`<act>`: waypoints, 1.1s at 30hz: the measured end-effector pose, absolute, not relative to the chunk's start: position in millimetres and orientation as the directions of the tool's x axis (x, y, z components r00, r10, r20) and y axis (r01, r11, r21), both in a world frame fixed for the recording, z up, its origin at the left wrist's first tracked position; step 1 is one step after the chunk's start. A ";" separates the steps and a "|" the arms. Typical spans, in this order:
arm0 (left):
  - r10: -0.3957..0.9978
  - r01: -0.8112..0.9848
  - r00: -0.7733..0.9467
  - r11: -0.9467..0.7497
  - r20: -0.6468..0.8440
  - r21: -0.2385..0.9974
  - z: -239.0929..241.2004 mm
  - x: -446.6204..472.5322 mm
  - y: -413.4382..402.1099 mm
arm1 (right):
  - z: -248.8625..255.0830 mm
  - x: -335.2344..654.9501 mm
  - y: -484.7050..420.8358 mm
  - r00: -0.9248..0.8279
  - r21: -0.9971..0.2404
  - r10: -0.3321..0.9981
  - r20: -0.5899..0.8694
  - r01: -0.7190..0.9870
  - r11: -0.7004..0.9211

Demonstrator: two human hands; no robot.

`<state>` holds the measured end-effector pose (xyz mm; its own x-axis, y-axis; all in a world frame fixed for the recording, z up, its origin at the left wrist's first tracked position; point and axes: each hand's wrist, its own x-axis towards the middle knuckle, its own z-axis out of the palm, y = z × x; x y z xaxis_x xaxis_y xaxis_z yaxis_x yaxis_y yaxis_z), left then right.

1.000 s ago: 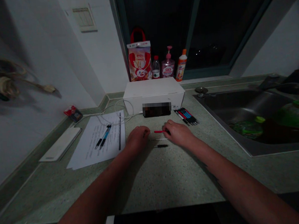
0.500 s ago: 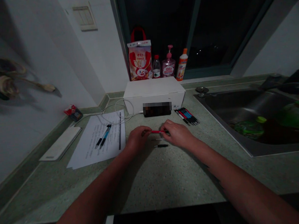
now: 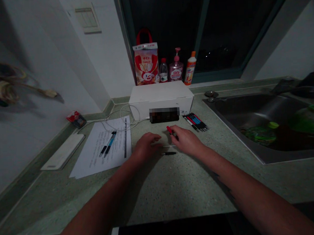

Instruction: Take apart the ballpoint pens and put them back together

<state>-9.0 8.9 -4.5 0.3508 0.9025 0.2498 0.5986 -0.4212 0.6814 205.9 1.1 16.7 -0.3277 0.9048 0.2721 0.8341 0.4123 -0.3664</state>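
Note:
My right hand [image 3: 187, 139] pinches a red pen barrel [image 3: 169, 129], which tilts up and to the left from the fingers. Its dark lower end is partly hidden by the fingertips. To the left, my left hand [image 3: 146, 147] hovers low over the counter, thumb and fingers apart with nothing visible between them. A thin refill [image 3: 170, 146] lies between the hands, hard to make out. Just nearer to me is a black pen part [image 3: 170, 153] with a narrow tip pointing left.
Several pens [image 3: 196, 121] lie in a row beside a phone [image 3: 164, 115] leaning on a white box [image 3: 161, 92]. Two pens [image 3: 108, 144] rest on printed sheets [image 3: 96, 159] at left, near a white power bank-like slab [image 3: 64, 152]. A sink [image 3: 234, 134] is at right.
My left hand has let go of the red barrel and opened. My right hand has turned the barrel from lying level between both hands to tilted upward.

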 end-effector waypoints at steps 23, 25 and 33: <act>0.769 0.743 0.626 -0.638 0.126 0.200 1.9 -6.1 4.8 | 11.3 212.8 8.0 -0.238 -0.284 0.918 0.318 0.900 0.332; 0.754 0.736 0.646 -0.656 0.116 0.165 0.3 -6.6 4.3 | 13.1 212.6 7.5 -0.236 -0.272 0.922 0.307 0.906 0.323; 0.833 0.779 0.532 -0.553 0.155 0.295 9.8 -8.6 0.8 | 23.6 214.3 6.1 -0.222 -0.220 0.937 0.268 0.933 0.284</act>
